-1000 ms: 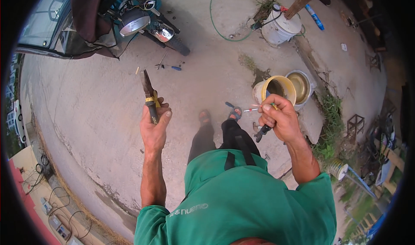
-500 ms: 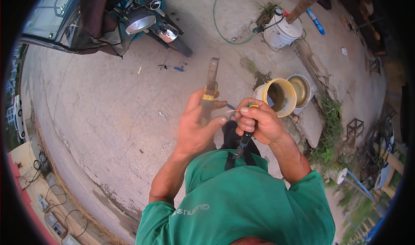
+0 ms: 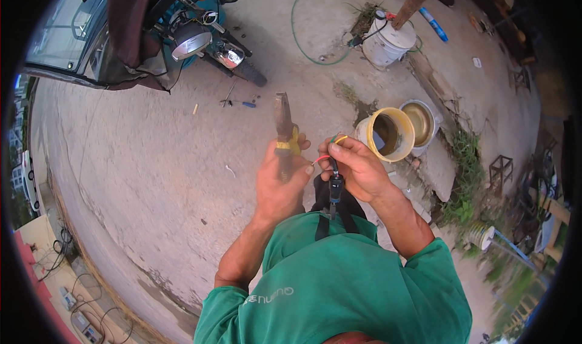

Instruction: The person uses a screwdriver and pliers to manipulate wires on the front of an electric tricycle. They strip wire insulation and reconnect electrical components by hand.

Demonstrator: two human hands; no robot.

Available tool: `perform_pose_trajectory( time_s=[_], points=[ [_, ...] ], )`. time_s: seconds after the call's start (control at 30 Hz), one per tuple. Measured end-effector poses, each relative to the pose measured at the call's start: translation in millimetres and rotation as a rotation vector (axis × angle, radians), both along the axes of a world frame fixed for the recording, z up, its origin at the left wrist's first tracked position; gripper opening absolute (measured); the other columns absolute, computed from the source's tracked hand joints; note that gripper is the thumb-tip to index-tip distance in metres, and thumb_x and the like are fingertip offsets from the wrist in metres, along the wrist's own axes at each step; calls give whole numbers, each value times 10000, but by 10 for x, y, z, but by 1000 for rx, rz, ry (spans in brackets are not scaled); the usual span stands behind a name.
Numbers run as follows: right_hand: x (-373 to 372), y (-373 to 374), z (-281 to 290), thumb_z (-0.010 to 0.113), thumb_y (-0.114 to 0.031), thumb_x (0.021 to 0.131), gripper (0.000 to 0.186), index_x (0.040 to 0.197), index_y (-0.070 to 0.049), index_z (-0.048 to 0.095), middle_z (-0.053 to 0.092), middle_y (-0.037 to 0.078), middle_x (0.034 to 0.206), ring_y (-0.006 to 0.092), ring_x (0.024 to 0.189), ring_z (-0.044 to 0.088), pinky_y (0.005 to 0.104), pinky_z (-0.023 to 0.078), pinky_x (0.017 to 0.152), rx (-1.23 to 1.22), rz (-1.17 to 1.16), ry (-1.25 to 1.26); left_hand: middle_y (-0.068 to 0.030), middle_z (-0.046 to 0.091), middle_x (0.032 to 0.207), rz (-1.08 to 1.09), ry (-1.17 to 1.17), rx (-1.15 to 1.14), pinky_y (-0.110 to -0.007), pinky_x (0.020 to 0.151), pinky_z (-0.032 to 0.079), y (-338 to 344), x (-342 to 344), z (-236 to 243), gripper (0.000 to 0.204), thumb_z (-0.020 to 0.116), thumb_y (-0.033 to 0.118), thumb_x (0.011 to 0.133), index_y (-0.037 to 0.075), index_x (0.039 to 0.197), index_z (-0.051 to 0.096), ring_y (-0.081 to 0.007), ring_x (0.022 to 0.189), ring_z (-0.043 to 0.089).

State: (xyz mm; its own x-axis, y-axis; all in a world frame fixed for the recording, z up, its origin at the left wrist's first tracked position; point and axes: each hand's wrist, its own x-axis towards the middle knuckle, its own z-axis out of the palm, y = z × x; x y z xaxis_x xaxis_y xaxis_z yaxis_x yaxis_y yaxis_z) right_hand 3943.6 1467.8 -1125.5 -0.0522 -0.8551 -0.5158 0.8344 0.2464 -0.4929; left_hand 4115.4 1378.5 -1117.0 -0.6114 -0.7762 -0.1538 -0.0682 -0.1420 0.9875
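Note:
Pliers (image 3: 282, 116) with worn metal jaws and yellow-and-dark handles lie in the grip of my left hand (image 3: 273, 189), jaws pointing away from me. That hand's thumb and a finger also pinch the end of a red wire (image 3: 321, 158). Close beside it, my right hand (image 3: 359, 171) is closed on a bundle of thin wires, among them a yellow wire (image 3: 341, 139) and a green one. Below these fingers hangs a black cylindrical fitting (image 3: 336, 188) on a dark cable, in front of my trousers. The grip on the cable is partly hidden.
Right of my hands stand a yellowish bucket (image 3: 370, 134) and a metal basin (image 3: 419, 122) holding murky liquid. Farther off are a white lidded bucket (image 3: 388, 47), a green hose (image 3: 297, 34) and a three-wheeled motorcycle (image 3: 233, 59). A blue-handled screwdriver (image 3: 247, 104) lies on the concrete.
My left thumb and finger now pinch the red wire, which spans both hands. The pliers have tilted left. My right fingers have opened somewhat, uncovering the yellow wire and more of the black fitting.

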Motion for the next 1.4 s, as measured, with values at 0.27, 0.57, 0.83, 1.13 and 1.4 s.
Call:
perform_pose_trajectory(
  time_s=[0.27,0.57,0.83,1.13,1.4],
  points=[
    [71,-8,-72,586,-160,1035,195,1108,10,647,664,75,1025,130,844,623,285,527,728,-40,-7,-163,-148,584,1346,53,-6,42,-348,929,528,217,240,-316,541,696,27,844,-40,1358,538,-231,1167,622],
    [172,-50,-59,661,-189,982,220,1063,13,686,650,19,842,68,693,544,221,434,616,61,114,149,-183,571,1369,64,43,-6,-464,1057,464,-127,327,-118,269,766,115,875,-44,1084,712,-311,1268,572],
    [266,-43,-85,683,-185,961,174,941,-12,685,628,-9,808,43,666,494,224,396,590,-7,224,407,-136,564,1339,0,60,0,-415,992,500,-186,134,-127,157,729,18,828,-55,966,721,-275,1232,575],
    [149,75,-14,679,-103,940,110,970,-2,646,663,16,845,55,756,591,245,487,668,-5,128,525,-159,598,1271,402,364,220,-537,1053,471,-491,266,-112,95,642,74,923,11,993,632,-325,1171,629],
    [112,-78,89,678,-77,954,117,976,31,638,704,79,863,99,757,664,265,534,665,-37,32,585,-161,587,1336,-24,-162,-107,-446,1080,432,-338,576,-140,227,677,69,888,-26,1093,697,-297,1232,590]
  ],
)
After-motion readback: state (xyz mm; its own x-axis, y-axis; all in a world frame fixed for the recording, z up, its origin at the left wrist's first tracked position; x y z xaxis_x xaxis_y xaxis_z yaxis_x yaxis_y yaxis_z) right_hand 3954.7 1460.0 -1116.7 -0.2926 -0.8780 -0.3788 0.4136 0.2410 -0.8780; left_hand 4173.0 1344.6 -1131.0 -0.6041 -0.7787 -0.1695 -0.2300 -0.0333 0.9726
